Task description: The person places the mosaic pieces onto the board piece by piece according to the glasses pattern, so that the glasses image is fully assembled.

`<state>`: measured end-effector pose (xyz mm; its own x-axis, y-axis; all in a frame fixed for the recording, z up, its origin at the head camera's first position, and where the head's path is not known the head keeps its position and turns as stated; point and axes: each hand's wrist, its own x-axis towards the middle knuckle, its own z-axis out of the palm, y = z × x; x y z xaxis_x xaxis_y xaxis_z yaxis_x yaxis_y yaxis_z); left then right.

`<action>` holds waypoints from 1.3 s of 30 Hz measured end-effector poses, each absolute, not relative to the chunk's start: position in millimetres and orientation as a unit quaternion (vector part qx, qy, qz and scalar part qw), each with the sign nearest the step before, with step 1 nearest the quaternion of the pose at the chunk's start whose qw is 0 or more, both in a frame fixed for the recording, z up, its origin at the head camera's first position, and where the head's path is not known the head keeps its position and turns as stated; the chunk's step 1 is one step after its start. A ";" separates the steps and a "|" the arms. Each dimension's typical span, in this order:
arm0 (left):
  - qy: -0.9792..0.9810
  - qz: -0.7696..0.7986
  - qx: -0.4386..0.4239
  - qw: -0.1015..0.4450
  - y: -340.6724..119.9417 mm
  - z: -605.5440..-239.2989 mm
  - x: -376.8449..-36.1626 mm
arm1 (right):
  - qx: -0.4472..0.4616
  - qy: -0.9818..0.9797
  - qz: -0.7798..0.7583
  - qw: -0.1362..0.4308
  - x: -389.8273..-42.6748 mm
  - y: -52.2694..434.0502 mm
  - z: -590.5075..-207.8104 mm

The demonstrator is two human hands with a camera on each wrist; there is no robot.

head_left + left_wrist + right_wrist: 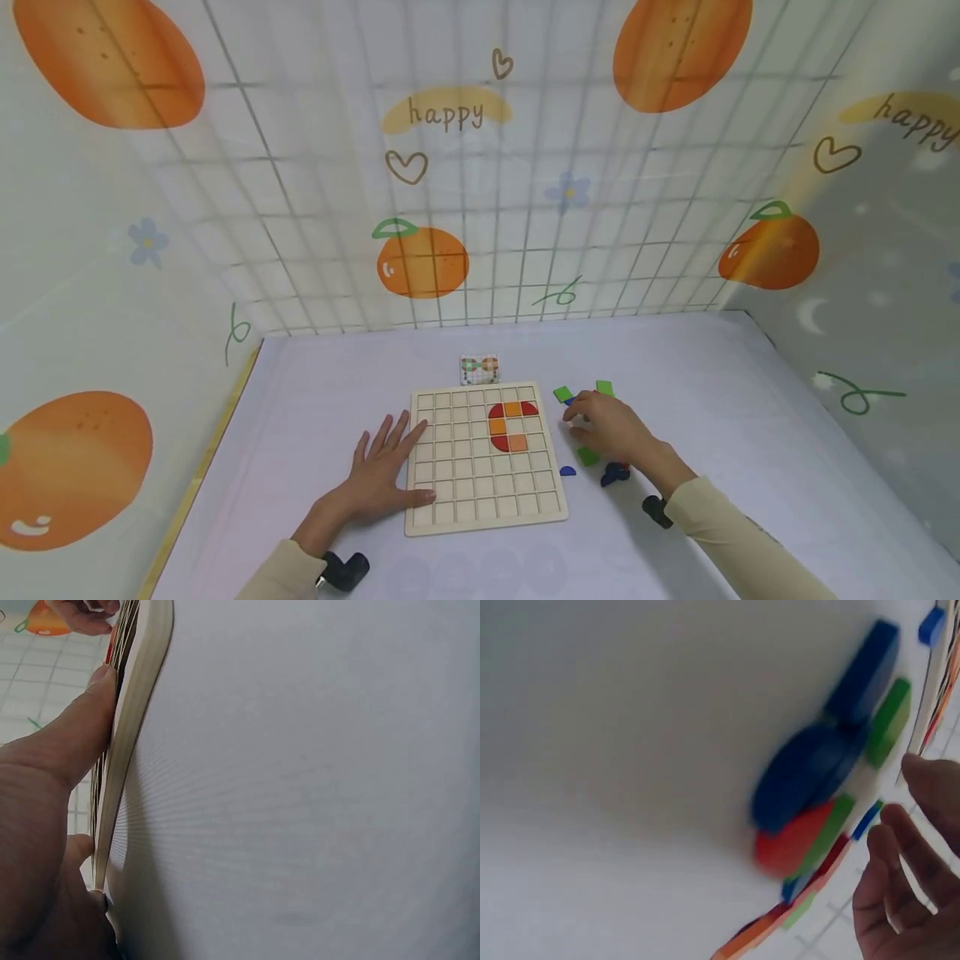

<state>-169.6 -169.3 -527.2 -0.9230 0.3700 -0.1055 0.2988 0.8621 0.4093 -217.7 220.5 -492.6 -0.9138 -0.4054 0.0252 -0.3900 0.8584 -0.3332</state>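
Observation:
A pale wooden grid board (pixel 465 487) lies on the table. Its upper right cells hold red rounded pieces (pixel 529 408), orange squares (pixel 512 409) and a salmon square (pixel 517 442). My left hand (pixel 378 475) rests at the board's left edge, fingers spread, thumb and a fingertip over the rim. To the right of the board, my right hand (pixel 611 423) is over loose pieces, thumb and fingertips apart with nothing visible between them. Near it are a green piece (pixel 588 456), a dark blue cluster (pixel 615 474) and, in the right wrist view, a red piece (pixel 787 844).
A small pattern card (pixel 480 369) lies just beyond the board's far edge. A blue half-round piece (pixel 567 472) sits beside the board's right edge. Green pieces (pixel 604 388) lie farther back. A printed curtain (pixel 480 275) stands behind the table.

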 end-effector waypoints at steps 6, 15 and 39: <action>0.961 0.195 0.175 0.088 -169.9 -526.8 -169.4 | -0.161 0.975 -0.151 -0.015 -222.3 236.8 -492.1; 0.960 0.195 0.177 0.092 -171.2 -528.6 -170.2 | -0.175 0.969 -0.175 0.004 -226.8 244.5 -498.7; 0.960 0.204 0.172 0.087 -170.7 -531.8 -171.5 | -0.220 0.952 -0.207 0.049 -233.0 240.1 -497.8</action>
<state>-171.5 -170.7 -531.8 -0.9253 0.3667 -0.0973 0.2952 0.8570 0.4224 -233.0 240.1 -497.8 -0.8985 -0.4390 -0.0023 -0.3985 0.8178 -0.4152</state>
